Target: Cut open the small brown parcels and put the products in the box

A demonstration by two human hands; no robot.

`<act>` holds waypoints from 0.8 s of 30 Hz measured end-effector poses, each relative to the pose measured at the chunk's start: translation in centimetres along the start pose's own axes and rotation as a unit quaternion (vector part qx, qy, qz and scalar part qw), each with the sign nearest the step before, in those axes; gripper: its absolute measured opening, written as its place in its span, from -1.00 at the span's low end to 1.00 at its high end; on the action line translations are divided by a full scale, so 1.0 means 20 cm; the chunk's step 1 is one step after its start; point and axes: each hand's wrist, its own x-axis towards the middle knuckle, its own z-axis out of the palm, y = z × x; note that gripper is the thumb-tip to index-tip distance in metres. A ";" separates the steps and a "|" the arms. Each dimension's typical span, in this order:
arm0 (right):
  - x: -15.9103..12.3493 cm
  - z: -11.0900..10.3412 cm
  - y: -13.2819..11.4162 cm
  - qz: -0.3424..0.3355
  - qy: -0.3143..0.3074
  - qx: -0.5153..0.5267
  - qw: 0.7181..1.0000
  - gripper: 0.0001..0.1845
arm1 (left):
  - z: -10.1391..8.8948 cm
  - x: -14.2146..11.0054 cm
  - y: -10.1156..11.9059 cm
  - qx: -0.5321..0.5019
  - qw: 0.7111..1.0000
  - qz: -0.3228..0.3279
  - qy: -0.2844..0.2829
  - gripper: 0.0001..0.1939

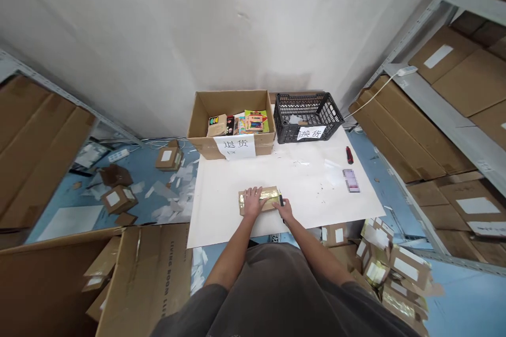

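Note:
A small cardboard box (259,209) with shiny yellowish tape along its top lies flat near the front of the white-covered table (221,221). My left hand (253,202) rests on top of this box, fingers spread across the tape. Beside the box's right end, my right hand (284,210) is closed around a slim black box cutter (281,200), which is held upright. The thumb side of this hand is close to the box's edge; the cutter's tip is too small to make out.
At the table's back stand an open carton (205,150) with small packaged goods and a black crate (304,137). A red-black knife (349,155) and a blurred purple item (351,180) lie right. Cartons and paper scraps litter the floor; shelves (470,0) flank the right.

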 end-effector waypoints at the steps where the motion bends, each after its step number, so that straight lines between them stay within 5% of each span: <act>1: 0.03 0.05 -0.04 0.010 0.010 0.016 1.000 -0.35 | -0.01 -0.02 0.02 0.000 0.999 -0.041 0.010 -0.41; 5: 0.20 0.12 -0.29 -0.033 0.024 -0.083 0.996 -0.36 | -0.04 -0.13 0.07 -0.006 0.985 -0.171 -0.008 -0.33; 8: 0.31 0.10 -0.49 -0.064 0.010 -0.147 0.987 -0.39 | -0.05 -0.21 0.08 -0.011 0.988 -0.140 -0.069 -0.32; 11: 0.34 0.05 -0.55 -0.073 -0.009 -0.166 0.983 -0.34 | -0.09 -0.22 0.07 0.008 0.993 -0.090 -0.075 -0.29; 14: 0.28 -0.04 -0.40 -0.084 -0.008 -0.134 0.987 -0.30 | -0.14 -0.15 0.04 0.026 0.992 0.077 -0.101 -0.33; 17: 0.14 -0.12 -0.13 -0.085 -0.028 -0.102 0.991 -0.30 | -0.15 -0.07 0.01 0.052 0.946 0.253 -0.198 -0.23; 21: -0.01 -0.12 0.15 -0.039 -0.046 -0.087 0.994 -0.39 | -0.11 -0.03 0.02 0.097 0.925 0.295 -0.220 -0.21; 24: -0.01 -0.06 0.16 -0.026 -0.035 -0.069 0.997 -0.43 | -0.11 -0.04 0.05 0.106 0.937 0.285 -0.173 -0.35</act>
